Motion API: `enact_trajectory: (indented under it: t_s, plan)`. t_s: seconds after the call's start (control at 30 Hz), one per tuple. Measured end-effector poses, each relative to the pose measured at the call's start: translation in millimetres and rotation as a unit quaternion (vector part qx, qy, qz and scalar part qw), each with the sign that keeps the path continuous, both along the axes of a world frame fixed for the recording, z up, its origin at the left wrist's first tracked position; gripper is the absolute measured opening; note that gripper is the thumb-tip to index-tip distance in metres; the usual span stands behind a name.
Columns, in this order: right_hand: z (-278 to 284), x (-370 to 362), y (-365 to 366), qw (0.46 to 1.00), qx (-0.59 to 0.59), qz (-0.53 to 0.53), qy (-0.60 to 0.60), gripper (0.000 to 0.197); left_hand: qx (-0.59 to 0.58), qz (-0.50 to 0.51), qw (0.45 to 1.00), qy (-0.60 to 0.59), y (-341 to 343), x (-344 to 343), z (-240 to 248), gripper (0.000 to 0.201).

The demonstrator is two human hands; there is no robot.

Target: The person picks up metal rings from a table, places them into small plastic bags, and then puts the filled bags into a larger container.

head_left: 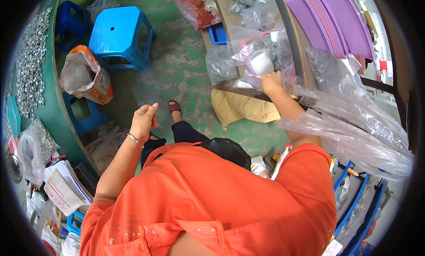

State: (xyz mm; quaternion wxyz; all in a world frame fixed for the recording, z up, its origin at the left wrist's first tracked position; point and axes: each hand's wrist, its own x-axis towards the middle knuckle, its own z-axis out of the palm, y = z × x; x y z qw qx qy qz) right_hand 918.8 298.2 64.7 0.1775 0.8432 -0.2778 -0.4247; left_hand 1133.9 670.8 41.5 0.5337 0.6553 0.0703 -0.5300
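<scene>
My right hand [271,82] reaches to the shelf at the right, its fingers closed on the edge of a clear plastic bag [248,45]. Inside or behind that film sits a white rounded thing [261,63], its kind unclear through the plastic. My left hand [145,119] hangs in the air over the floor, fingers curled in and thumb against them, with nothing visible in it. A metal bracelet [132,137] circles the left wrist. Below the right hand, brown paper [241,107] hangs at the shelf's lower edge.
Blue stools [116,30] and an open sack [86,76] stand at the left, beside a green table [51,92] heaped with metal rings [32,61]. Long plastic sheeting [349,132] drapes by my right arm. Purple mesh pouches [330,23] stand at the upper right.
</scene>
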Motion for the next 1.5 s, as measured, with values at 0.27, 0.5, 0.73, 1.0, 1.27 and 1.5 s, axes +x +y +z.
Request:
enact_trajectory:
  t_s: [0.27,0.5,0.73,1.0,1.27,1.5]
  plan:
    - [-20,2,-21,0.955,-0.007,-0.291,0.065,0.031,0.011,0.000,1.000,0.005,15,-4,-3,0.033]
    - [-39,-14,-51,0.927,0.000,-0.358,0.107,0.029,0.025,0.026,0.999,0.001,25,2,9,0.032]
    - [-15,17,-31,0.926,0.031,-0.291,0.239,0.028,-0.014,0.053,0.998,-0.039,30,6,21,0.027]
    - [1,92,86,0.944,0.256,-0.036,-0.207,0.020,0.041,0.169,0.983,-0.058,65,15,29,0.015]
    - [21,204,174,0.896,0.422,0.106,-0.085,0.032,0.095,0.357,0.920,-0.127,158,21,37,0.013]
    - [24,328,236,0.835,0.474,0.253,-0.117,0.032,0.116,0.471,0.871,-0.074,220,28,17,0.014]
